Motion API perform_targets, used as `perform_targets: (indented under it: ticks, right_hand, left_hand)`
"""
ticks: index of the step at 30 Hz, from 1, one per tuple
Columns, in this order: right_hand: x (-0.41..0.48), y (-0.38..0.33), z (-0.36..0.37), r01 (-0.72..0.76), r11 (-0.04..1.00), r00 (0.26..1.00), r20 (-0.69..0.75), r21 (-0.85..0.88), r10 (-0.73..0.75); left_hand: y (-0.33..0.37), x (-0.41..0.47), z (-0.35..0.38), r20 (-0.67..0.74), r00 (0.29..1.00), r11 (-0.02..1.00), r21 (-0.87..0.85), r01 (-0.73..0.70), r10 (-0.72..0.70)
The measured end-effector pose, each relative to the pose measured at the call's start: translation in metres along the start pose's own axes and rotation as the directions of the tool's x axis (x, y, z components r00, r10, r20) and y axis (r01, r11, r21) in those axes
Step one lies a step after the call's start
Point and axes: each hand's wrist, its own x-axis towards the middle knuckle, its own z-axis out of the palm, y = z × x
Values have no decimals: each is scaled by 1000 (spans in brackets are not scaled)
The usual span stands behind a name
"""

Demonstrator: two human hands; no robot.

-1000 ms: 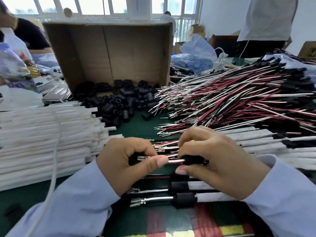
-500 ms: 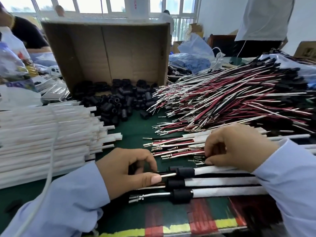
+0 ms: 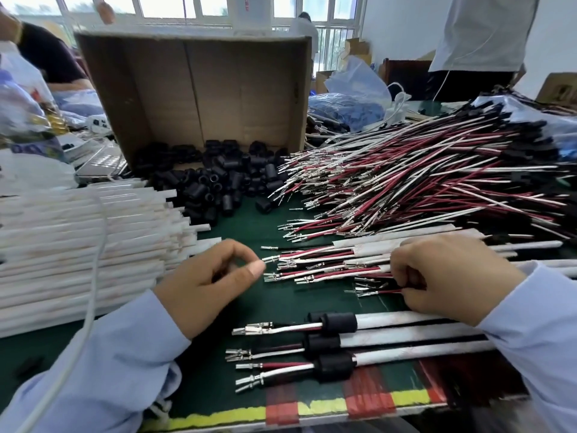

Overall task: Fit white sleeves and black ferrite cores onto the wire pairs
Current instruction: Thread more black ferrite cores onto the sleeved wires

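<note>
Head cam has us looking down at a green table [image 3: 249, 220] absolutely buried in parts. Our right hand [image 3: 449, 273] is curled closed and pinching a red-and-black wire pair [image 3: 379, 291] just behind its crimped metal terminals, right beside the little row of wire pairs already wearing white sleeves [image 3: 359, 250]. Our left hand [image 3: 209, 276] is loosely curled with thumb and forefinger nearly touching, holding nothing as far as we can tell, its thumb tip just next to a terminal end. Three finished assemblies [image 3: 337, 342] lie nearest us, each with a black core snug against its sleeve. Supplies: the stack of white sleeves [image 3: 78, 245] on the left, black ferrite cores [image 3: 218, 179] spilling out of the tipped cardboard box [image 3: 193, 89], and the big heap of bare wire pairs [image 3: 421, 182] on the right. Handling-wise, we reckon these wires are light and floppy, so pinching close behind the terminals keeps the tips aimed. Sleeves look thin and a bit soft, easy to crush if squeezed hard. Cores look small, hard, probably brittle and prone to rolling, so grab one by its sides, bore facing the wire.
</note>
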Motion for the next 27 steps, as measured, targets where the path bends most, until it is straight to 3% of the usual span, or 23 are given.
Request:
perform_targets:
  ticks: [3, 7, 9, 11, 14, 17, 21, 27]
  right_hand:
    - [-1, 10, -3, 62, 981, 996, 47, 182, -71]
    - [-1, 18, -15, 167, 786, 984, -148, 595, -97]
    - [6, 14, -19, 173, 678, 984, -154, 715, -89]
    - [14, 4, -19, 220, 655, 975, -175, 723, -134]
    - [24, -16, -14, 359, 694, 933, -268, 624, -242]
    - [32, -31, -7, 398, 717, 917, -281, 572, -285]
    - [32, -45, -3, 459, 640, 880, -414, 616, -234]
    - [26, -44, -2, 462, 663, 840, -530, 589, -115]
  left_hand:
    - [3, 4, -3, 88, 984, 922, -343, 178, -157]
    - [1, 5, 0, 132, 979, 877, -439, 197, -154]
    - [1, 6, 1, 119, 981, 853, -484, 194, -156]
    - [3, 5, 1, 82, 987, 829, -535, 163, -141]
    - [7, 4, 3, 77, 994, 831, -547, 103, -72]
    - [12, 5, 7, 107, 994, 829, -553, 85, -31]
    - [13, 5, 9, 130, 991, 812, -580, 62, 17]
    - [14, 4, 7, 138, 990, 733, -677, 65, 40]
